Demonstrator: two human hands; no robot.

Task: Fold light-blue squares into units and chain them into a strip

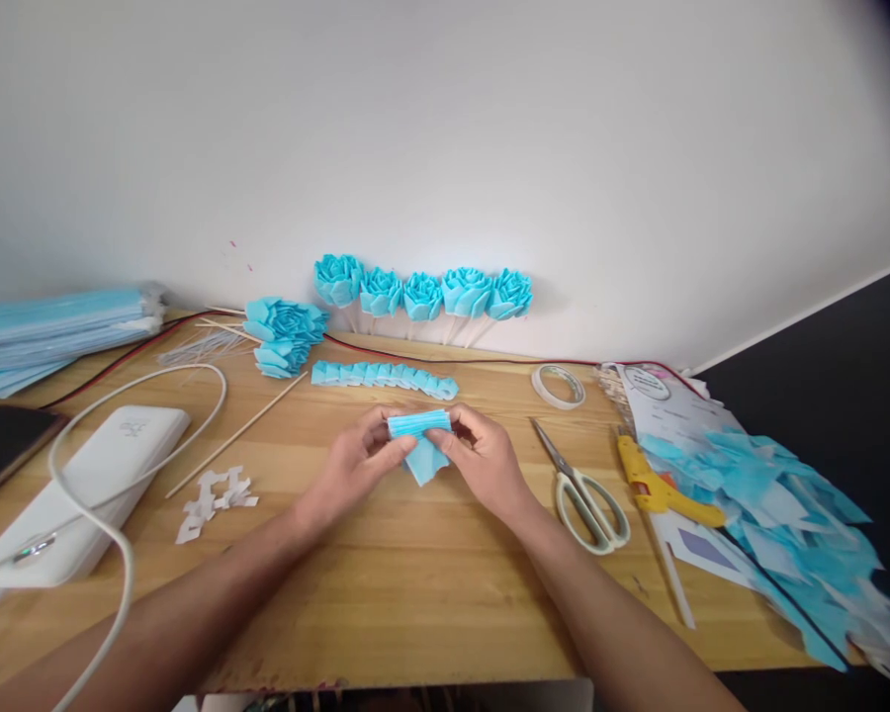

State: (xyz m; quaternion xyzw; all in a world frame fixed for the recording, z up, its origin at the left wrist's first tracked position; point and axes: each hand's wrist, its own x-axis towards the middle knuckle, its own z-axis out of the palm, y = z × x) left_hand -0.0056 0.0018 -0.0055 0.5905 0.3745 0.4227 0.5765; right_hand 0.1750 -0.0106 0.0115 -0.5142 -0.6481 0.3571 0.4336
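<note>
Between my two hands is a folded piece of pleated light-blue fabric, its lower end narrowing to a point. My left hand pinches its left side, thumb in front. On the right side, my right hand grips it the same way, thumb pressed on the pleats. Just beyond the hands lies a row of overlapping folded blue pieces. Several blue fabric flowers on sticks lean against the wall, and more blue flowers lie to their left.
Scissors, a tape roll and a yellow glue gun lie right, beside a heap of blue scraps. Left are a thin stick, white paper bits, a cabled white power bank, a phone and stacked blue sheets.
</note>
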